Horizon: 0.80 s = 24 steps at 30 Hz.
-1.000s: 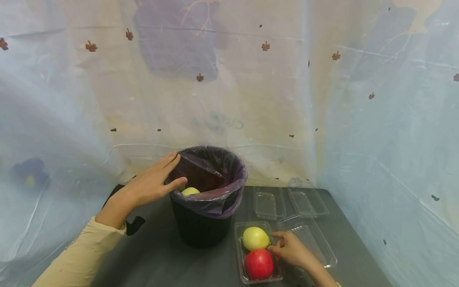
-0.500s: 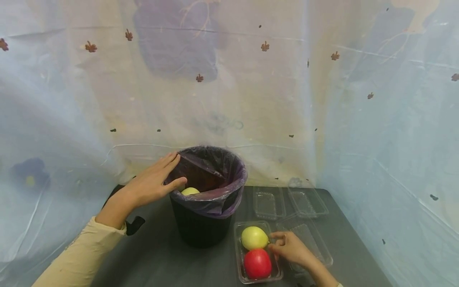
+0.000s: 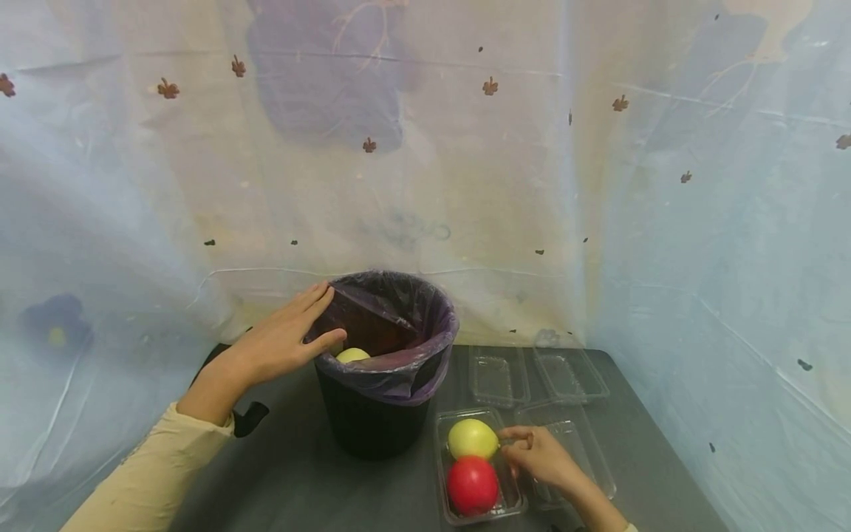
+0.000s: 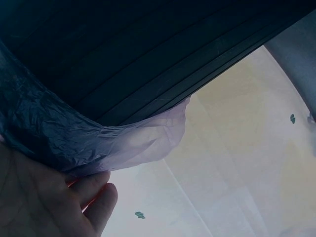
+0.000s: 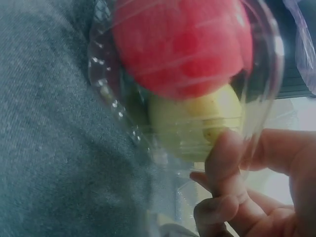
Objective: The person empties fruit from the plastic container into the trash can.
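My left hand (image 3: 282, 336) rests on the left rim of a black bin (image 3: 375, 425) lined with a purple plastic bag (image 3: 435, 347). Its fingers are straight and its thumb reaches over the bag's edge. A pale yellow fruit (image 3: 352, 355) shows inside. My right hand (image 3: 541, 458) pinches the right edge of a clear plastic tray (image 3: 447, 510), with the fingers curled beside it in the right wrist view. In this tray sit a yellow pear-like fruit (image 3: 473, 440) at the back and a red apple (image 3: 472, 485) in front, side against side.
Further clear plastic trays lie right of the bin: one at the back (image 3: 500, 380), another tray (image 3: 570, 373) beside it, and a larger tray (image 3: 595, 451) partly behind my right hand. The dark grey table (image 3: 279, 480) ends at a patterned plastic sheet (image 3: 492, 222).
The red apple has shifted slightly left in the tray beside my right hand. The larger tray behind that hand has moved a little left. My left hand has stayed on the bin.
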Each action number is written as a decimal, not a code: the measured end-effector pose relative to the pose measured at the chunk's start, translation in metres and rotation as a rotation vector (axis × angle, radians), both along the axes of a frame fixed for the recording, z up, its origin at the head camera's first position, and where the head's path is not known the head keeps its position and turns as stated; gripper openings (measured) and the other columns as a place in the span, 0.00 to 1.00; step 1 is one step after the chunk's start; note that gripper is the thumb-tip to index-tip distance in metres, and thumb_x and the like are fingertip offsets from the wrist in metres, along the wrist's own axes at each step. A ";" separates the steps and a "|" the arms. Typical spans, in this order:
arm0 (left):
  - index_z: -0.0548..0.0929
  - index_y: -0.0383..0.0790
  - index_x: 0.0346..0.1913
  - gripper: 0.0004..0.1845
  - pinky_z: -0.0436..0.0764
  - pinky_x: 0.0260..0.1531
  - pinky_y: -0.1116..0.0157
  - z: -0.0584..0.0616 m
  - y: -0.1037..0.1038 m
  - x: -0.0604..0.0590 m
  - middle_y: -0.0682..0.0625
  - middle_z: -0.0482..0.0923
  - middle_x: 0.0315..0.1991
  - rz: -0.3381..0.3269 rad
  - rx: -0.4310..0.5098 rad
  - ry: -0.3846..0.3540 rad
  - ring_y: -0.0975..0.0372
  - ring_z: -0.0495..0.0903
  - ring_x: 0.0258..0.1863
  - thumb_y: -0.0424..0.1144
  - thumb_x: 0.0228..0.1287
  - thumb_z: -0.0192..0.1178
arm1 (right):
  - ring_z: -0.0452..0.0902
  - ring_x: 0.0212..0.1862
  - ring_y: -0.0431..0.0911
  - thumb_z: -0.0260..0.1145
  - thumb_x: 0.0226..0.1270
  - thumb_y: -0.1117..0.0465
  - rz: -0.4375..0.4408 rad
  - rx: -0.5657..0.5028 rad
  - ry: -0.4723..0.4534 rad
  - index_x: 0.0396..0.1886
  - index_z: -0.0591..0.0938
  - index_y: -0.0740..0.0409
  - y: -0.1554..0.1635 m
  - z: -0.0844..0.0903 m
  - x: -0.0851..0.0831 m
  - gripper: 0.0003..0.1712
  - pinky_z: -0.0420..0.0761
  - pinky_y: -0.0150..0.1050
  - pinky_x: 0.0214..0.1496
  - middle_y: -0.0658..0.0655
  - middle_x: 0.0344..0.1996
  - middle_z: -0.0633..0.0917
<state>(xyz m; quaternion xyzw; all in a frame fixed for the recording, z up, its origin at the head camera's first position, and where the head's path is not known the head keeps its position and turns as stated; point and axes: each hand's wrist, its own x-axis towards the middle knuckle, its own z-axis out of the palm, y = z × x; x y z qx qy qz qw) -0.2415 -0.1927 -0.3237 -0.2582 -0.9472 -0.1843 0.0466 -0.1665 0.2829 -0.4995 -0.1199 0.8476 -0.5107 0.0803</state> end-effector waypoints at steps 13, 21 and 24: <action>0.45 0.42 0.89 0.51 0.49 0.80 0.32 -0.001 0.000 0.000 0.43 0.37 0.89 0.007 0.003 0.000 0.41 0.41 0.87 0.71 0.80 0.47 | 0.56 0.16 0.33 0.68 0.66 0.65 -0.150 0.008 -0.028 0.63 0.84 0.72 0.002 0.012 -0.002 0.26 0.54 0.27 0.19 0.54 0.15 0.82; 0.46 0.41 0.89 0.51 0.50 0.80 0.33 0.001 0.000 0.002 0.42 0.38 0.89 0.002 -0.001 0.009 0.40 0.43 0.87 0.70 0.81 0.49 | 0.59 0.16 0.34 0.68 0.70 0.64 -0.190 0.016 0.002 0.64 0.84 0.71 0.006 0.024 -0.003 0.25 0.56 0.27 0.20 0.53 0.16 0.83; 0.46 0.40 0.89 0.51 0.50 0.80 0.33 0.002 0.000 0.002 0.41 0.38 0.89 0.004 -0.008 0.012 0.40 0.43 0.87 0.71 0.80 0.48 | 0.64 0.17 0.35 0.69 0.71 0.64 -0.217 0.004 0.003 0.63 0.84 0.70 0.008 0.029 -0.003 0.24 0.61 0.28 0.21 0.53 0.16 0.83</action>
